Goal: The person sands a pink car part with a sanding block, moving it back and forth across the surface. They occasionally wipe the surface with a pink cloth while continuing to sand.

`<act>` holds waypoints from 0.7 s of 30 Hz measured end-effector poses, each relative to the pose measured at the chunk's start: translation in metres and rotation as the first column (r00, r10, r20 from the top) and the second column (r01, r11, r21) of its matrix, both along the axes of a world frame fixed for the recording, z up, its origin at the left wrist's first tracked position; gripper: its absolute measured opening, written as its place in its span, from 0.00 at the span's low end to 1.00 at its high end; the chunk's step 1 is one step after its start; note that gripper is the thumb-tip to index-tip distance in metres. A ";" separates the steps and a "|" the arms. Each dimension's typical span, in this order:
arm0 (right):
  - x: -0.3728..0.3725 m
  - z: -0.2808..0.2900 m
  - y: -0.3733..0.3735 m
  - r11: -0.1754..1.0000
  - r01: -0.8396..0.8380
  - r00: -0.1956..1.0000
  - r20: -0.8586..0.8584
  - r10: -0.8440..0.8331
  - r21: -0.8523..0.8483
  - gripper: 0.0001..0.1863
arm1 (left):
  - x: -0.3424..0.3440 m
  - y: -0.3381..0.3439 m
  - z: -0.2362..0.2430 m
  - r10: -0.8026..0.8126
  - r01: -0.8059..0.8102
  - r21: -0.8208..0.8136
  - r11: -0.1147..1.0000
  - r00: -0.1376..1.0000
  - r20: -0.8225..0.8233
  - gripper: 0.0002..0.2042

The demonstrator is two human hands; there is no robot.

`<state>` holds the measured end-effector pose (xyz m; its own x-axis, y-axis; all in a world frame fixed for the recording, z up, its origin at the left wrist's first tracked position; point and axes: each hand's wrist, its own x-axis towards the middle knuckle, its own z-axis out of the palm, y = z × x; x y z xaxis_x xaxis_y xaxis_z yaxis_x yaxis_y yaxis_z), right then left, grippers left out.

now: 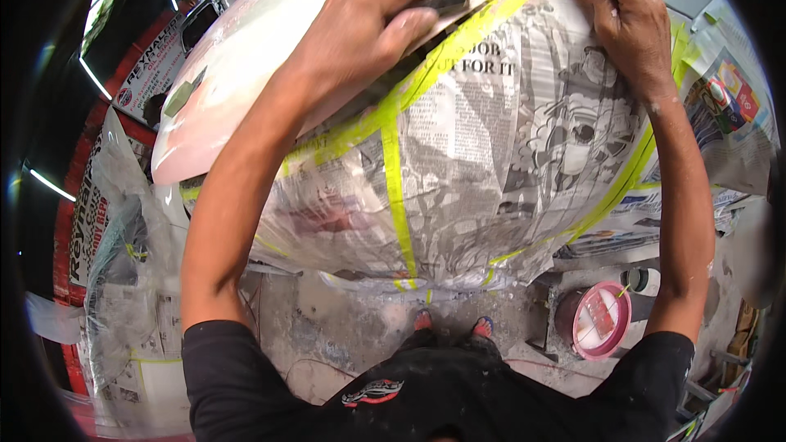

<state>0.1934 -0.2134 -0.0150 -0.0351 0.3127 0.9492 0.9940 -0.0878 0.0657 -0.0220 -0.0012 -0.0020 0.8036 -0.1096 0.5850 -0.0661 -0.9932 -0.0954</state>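
My left hand (372, 24) grips a dark sanding block (449, 2) and presses it near the edge of a smooth pinkish-white car panel (270, 49). Its thumb and fingers wrap the block, and the hand looks slightly blurred. Along that edge, yellow-green masking tape (391, 188) holds newspaper (458, 147) over the rounded body part in front of me. At the upper right, my right hand (621, 12) is over the papered part, its fingers bent together; what they hold, if anything, is hidden. A small greenish piece of sandpaper (182, 96) lies on the panel's left side.
Below right, a pink bucket (580, 317) with whitish liquid stands on the stained concrete floor (327, 323). Clear plastic sheeting (123, 221) hangs at the left beside banners. More newspaper (725, 106) covers the surface at right. My feet (422, 321) are under the papered part.
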 end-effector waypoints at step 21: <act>0.024 -0.002 0.005 0.990 -0.095 0.994 0.066 0.089 0.099 0.08 | 0.027 -0.001 0.008 0.254 -0.252 0.071 0.965 0.967 -0.023 0.23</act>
<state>0.2170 -0.2087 -0.0172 -0.1181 0.2068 0.9712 0.9925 -0.0052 0.1218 0.0048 -0.0024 0.0065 0.8280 0.0616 0.5574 0.1827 -0.9693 -0.1644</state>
